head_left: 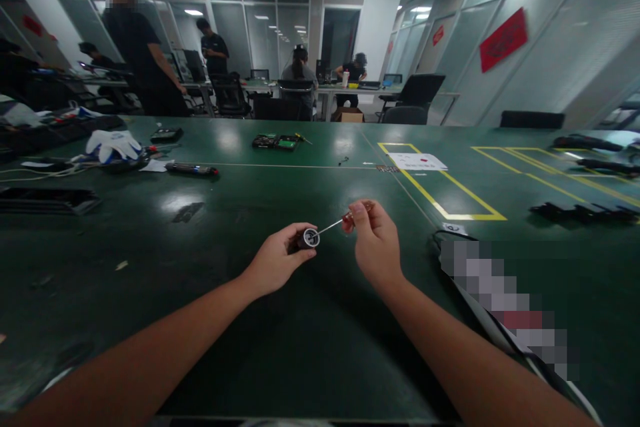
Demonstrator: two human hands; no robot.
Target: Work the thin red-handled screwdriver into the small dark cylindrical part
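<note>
My left hand [280,257] is closed around a small dark cylinder [311,237] with a pale metal ring at its open end, which faces right. In my right hand [376,243] is a screwdriver [333,227], its reddish, partly see-through handle pinched between thumb and fingers. The thin metal shaft slants down to the left, and its tip reaches the cylinder's open end. How deep the tip sits inside I cannot tell. Both hands are held above the green table [225,347].
White gloves [114,145], cables and a dark pen-shaped tool [193,169] lie far left. An open green-and-black case [275,141] sits farther back. Yellow tape [470,216] and a white sheet [417,161] are on the right, near black parts [583,213]. People work beyond the table.
</note>
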